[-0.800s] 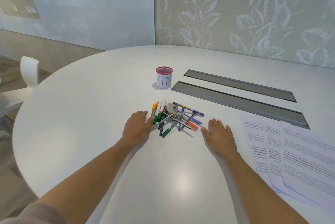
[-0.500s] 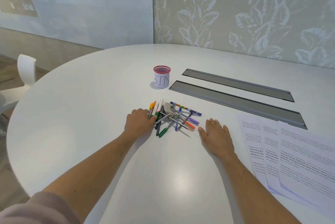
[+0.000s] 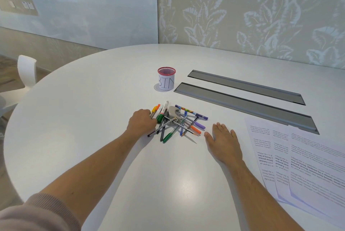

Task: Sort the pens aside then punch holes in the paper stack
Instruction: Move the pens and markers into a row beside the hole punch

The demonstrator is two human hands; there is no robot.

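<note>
Pens heaped mid-counter, hands at either side

Pens lie in a crossed heap on the white counter, among them an orange marker, green markers, a purple pen, a patterned pen and a pencil. A grey hole punch sits in the heap with several pens lying across it. The left hand is at the heap's left edge, knuckles up and fingers curled down against the nearest markers; whether they actually grip one cannot be told from this angle. The right hand lies flat on the counter just right of the heap, fingers straight and slightly spread, holding nothing and clear of the pens. The paper stack, printed sheets fanned a little apart, lies at the right of the counter, well apart from the heap. Behind the pens stands a red mesh cup with a paper label reading BIN. Two grey cable covers run slantwise beside it. A white chair stands at the far left.
</note>
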